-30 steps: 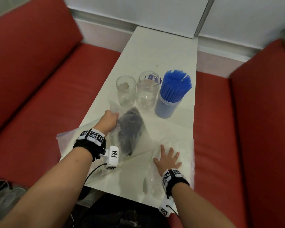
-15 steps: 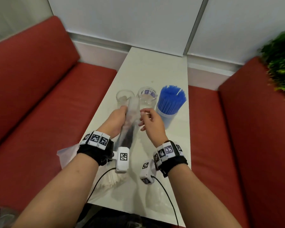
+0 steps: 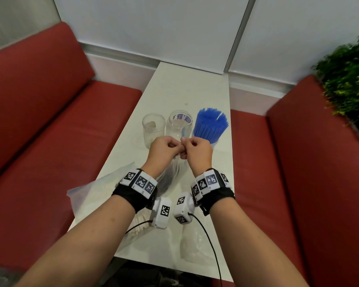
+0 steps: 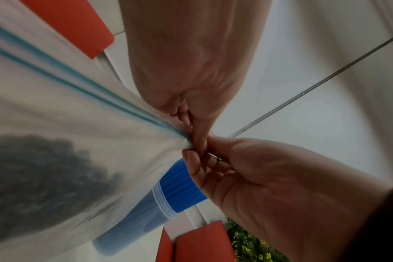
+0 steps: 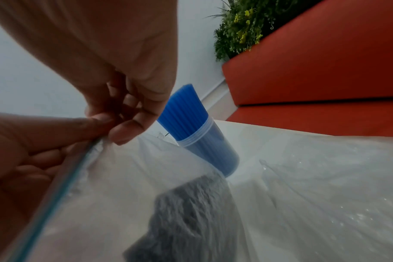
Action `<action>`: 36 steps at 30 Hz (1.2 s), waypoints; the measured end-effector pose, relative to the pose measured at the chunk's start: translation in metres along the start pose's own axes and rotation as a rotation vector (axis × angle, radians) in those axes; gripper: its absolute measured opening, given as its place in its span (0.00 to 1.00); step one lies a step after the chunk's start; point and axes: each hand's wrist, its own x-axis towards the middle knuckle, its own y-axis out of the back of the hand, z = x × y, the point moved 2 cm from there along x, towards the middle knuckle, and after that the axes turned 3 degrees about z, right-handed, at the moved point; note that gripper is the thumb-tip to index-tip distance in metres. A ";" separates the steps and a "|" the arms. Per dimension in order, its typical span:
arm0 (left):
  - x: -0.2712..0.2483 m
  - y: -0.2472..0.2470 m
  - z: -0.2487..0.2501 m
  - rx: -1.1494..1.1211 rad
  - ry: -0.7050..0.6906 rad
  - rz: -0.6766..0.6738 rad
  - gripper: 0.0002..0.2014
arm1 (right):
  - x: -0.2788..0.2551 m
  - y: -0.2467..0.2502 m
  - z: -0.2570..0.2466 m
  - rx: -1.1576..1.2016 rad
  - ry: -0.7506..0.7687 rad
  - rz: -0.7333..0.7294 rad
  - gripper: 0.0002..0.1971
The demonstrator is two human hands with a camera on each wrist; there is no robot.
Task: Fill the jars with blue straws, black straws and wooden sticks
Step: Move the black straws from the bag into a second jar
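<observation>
Both hands' grip pinches the bag (image 4: 83,109) top; wrist views alone reveal black straws (image 5: 191,212) inside.

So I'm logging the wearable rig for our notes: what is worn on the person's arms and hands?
Both forearms are bare, with no sleeves or gloves. Each wrist has a black strap with white blocks printed with black square codes. A small white camera box hangs under each wrist, trailing a thin black cable.

Blue straws (image 3: 210,125) fill a jar, red benches (image 3: 39,131) flank a white table (image 3: 184,96).
</observation>
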 end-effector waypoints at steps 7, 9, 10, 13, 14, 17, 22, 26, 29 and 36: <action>-0.001 0.003 -0.005 -0.304 0.200 -0.158 0.09 | -0.004 0.006 0.005 0.680 -0.352 -0.212 0.10; -0.001 0.002 -0.006 -0.455 0.270 -0.229 0.07 | -0.004 0.006 0.004 0.748 -0.416 -0.244 0.07; -0.001 0.003 -0.008 -0.513 0.289 -0.250 0.06 | -0.003 0.006 0.004 0.751 -0.425 -0.256 0.06; 0.000 0.010 -0.011 -0.492 0.285 -0.273 0.02 | 0.001 0.010 0.006 0.706 -0.395 -0.281 0.05; 0.002 0.012 -0.012 -0.450 0.273 -0.280 0.02 | 0.002 0.012 0.007 0.678 -0.379 -0.281 0.04; 0.005 0.014 -0.010 -0.387 0.269 -0.295 0.02 | 0.002 0.014 0.007 0.616 -0.335 -0.248 0.03; 0.010 0.015 -0.011 -0.379 0.300 -0.248 0.02 | -0.001 0.011 0.006 0.595 -0.277 -0.195 0.10; 0.011 0.018 -0.010 -0.333 0.282 -0.248 0.04 | -0.002 0.010 0.004 0.494 -0.246 -0.161 0.11; 0.011 0.016 -0.010 -0.320 0.272 -0.247 0.05 | -0.003 0.008 0.001 0.402 -0.199 -0.123 0.05; 0.013 0.015 -0.016 -0.487 0.371 -0.204 0.01 | 0.001 0.005 0.001 0.516 -0.260 -0.080 0.04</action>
